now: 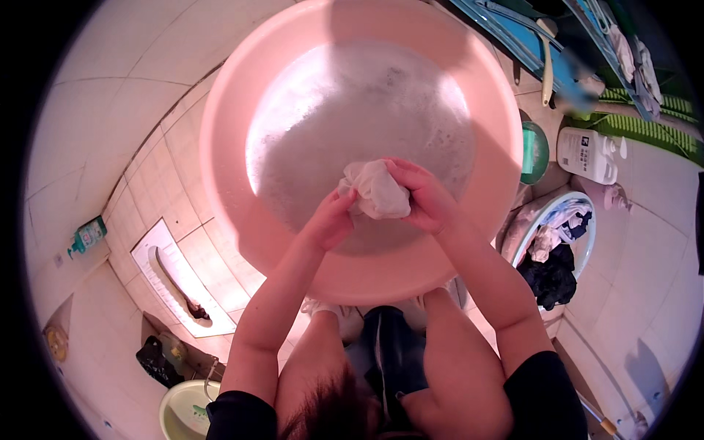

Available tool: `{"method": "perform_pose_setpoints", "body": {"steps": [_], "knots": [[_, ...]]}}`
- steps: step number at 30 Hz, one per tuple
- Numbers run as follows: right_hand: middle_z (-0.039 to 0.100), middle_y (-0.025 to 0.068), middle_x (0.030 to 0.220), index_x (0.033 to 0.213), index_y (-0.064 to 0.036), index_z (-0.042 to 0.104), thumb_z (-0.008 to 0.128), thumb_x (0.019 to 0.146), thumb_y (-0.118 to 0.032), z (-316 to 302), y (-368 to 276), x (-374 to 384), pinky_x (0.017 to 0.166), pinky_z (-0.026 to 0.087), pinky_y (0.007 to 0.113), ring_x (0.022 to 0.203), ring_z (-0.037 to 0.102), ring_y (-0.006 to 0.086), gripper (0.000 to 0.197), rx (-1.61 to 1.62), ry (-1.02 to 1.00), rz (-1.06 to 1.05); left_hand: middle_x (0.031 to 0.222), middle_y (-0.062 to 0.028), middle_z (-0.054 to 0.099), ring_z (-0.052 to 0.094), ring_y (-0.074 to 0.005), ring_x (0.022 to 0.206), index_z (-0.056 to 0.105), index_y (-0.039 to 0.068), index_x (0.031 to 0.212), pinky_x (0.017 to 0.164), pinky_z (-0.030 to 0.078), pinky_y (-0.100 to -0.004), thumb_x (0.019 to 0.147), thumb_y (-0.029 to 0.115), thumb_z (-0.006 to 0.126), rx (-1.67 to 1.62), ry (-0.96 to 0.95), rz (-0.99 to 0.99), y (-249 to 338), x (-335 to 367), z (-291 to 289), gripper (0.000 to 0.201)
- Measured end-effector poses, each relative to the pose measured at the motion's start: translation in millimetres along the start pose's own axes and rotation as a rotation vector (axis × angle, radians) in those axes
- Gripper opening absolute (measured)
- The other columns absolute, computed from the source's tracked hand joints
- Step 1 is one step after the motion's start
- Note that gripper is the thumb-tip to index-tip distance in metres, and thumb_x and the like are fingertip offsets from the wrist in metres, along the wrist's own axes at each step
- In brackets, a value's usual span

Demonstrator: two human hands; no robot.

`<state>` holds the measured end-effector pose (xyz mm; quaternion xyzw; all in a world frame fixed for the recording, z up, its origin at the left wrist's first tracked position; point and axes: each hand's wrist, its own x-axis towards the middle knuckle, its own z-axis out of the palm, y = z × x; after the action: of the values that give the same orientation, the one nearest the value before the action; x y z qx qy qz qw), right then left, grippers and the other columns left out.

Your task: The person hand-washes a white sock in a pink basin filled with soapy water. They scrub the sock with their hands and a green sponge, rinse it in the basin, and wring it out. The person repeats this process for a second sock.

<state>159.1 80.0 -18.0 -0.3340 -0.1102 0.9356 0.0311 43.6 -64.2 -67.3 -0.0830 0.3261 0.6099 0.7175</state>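
Bunched up between my two hands is a wet white cloth (375, 192), held above the near half of a large pink tub (227, 147). My left hand (331, 220) pinches its left edge between thumb and fingers. On the other side my right hand (424, 196) grips it, fingers curled over its upper right. What kind of garment or cloth it is cannot be made out. Below, cloudy soapy water (359, 103) with foam covers the tub's bottom.
At right stand a basin of dark and light clothes (551, 277), a white jug (587, 155) and a green bowl (535, 152). A squat toilet (172, 282) lies in the tiled floor at left. A pale green basin (172, 411) sits lower left; a brush (547, 62) hangs upper right.
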Motion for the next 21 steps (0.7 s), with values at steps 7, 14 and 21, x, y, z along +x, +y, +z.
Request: {"method": "perform_pose_setpoints", "body": {"steps": [7,14,21], "knots": [[0.060,0.0068,0.094,0.100,-0.0049,0.057,0.052,0.086,-0.017,-64.1,-17.1,14.1,0.071,0.048,0.030,0.086,0.058,0.0179,0.020,-0.866,0.565,-0.348,0.114,-0.0076,0.051,0.051,-0.0181,0.103,0.042,0.003,0.118,0.089,0.041,-0.0301,0.084,0.014,0.055,0.094,0.184,0.073,-5.8,-3.2,-7.9,0.038],[0.061,0.0098,0.090,0.098,-0.0029,0.057,0.063,0.077,-0.018,-80.7,22.9,19.6,0.069,0.048,0.029,0.079,0.059,0.0161,0.026,-1.417,0.567,-0.481,0.104,-0.0062,0.055,0.054,-0.0136,0.094,0.048,0.002,0.111,0.079,0.045,-0.0262,0.081,0.003,0.052,0.127,0.392,0.138,-14.8,12.9,-19.8,0.030],[0.059,0.0080,0.090,0.103,-0.0015,0.051,0.061,0.078,-0.014,-61.4,52.2,41.0,0.073,0.047,0.030,0.082,0.057,0.0157,0.029,-0.631,0.311,-0.049,0.095,-0.0061,0.058,0.057,-0.0130,0.082,0.054,0.002,0.104,0.068,0.047,-0.0246,0.081,0.010,0.055,0.416,0.448,0.098,-23.8,14.4,-12.7,0.024]]}}
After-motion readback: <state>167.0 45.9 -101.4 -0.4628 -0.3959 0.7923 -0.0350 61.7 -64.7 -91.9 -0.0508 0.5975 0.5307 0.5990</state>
